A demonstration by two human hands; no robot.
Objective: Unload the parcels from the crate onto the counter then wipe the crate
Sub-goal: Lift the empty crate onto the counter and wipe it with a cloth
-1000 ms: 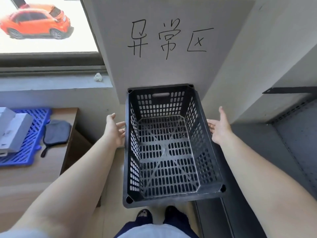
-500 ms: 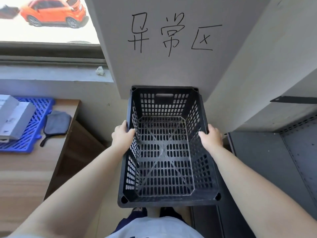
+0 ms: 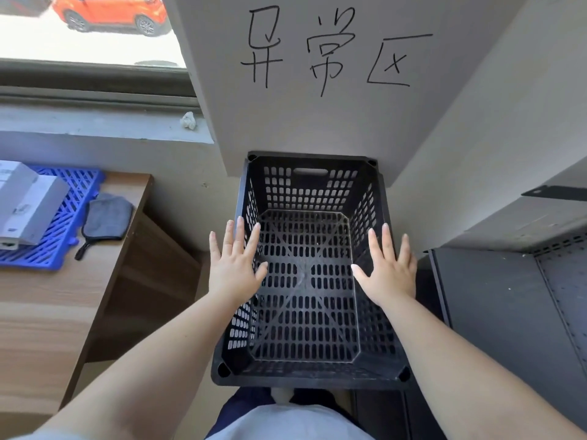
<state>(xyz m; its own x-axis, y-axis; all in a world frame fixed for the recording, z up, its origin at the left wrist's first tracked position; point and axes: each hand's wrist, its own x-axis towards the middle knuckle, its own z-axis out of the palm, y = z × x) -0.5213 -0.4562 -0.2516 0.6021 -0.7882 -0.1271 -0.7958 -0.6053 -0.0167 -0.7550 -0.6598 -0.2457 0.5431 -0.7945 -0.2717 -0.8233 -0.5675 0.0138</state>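
An empty black slotted crate [image 3: 309, 185] sits low in front of me, below a grey wall with black handwriting. My left hand [image 3: 233, 265] hovers flat over the crate's left rim, fingers spread, holding nothing. My right hand [image 3: 389, 268] is spread the same way over the right rim. White parcels [image 3: 22, 201] lie on a blue plastic pallet [image 3: 63, 227] on the wooden counter [image 3: 47, 312] at the left. A grey cloth [image 3: 108, 217] lies beside the pallet on the counter.
A dark metal shelf unit [image 3: 508, 296] stands close to the crate's right side. A window [image 3: 89, 30] at the upper left shows an orange car outside. A crumpled white scrap [image 3: 189, 120] rests on the sill. My feet are just below the crate's near edge.
A second ago both hands were open beside the crate, then they gripped its side rims. Now they have let go and are spread flat above the rims; the crate sits slightly lower.
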